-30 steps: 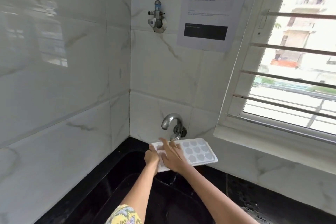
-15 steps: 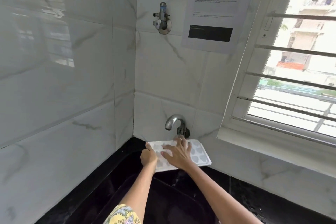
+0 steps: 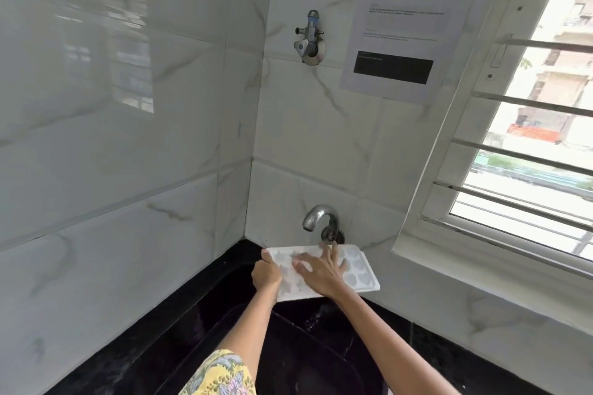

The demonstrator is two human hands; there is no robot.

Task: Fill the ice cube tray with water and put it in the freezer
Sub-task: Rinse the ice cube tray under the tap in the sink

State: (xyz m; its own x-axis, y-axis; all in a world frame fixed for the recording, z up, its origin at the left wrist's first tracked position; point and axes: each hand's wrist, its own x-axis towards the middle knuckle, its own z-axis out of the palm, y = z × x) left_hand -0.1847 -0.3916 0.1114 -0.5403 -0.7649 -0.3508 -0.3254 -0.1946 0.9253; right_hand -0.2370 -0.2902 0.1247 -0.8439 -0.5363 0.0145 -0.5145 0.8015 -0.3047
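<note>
A white ice cube tray [image 3: 359, 269] with round cells is held level over the black sink [image 3: 288, 346], just below the chrome tap [image 3: 316, 218]. My left hand [image 3: 266, 274] grips the tray's left edge. My right hand [image 3: 321, 269] lies flat on top of the tray with fingers spread, covering its middle cells. Water glistens in the cells at the right end. I cannot tell whether water is running from the tap.
A black stone counter [image 3: 465, 356] surrounds the sink. White marble tile walls meet in the corner behind. A second valve [image 3: 309, 42] and a printed sheet [image 3: 407, 22] are on the wall. A barred window [image 3: 529, 151] stands at the right.
My right hand has slid from the tray's left part toward its middle, fingers pointing to the tap. The tray has tilted flatter and stays under the spout.
</note>
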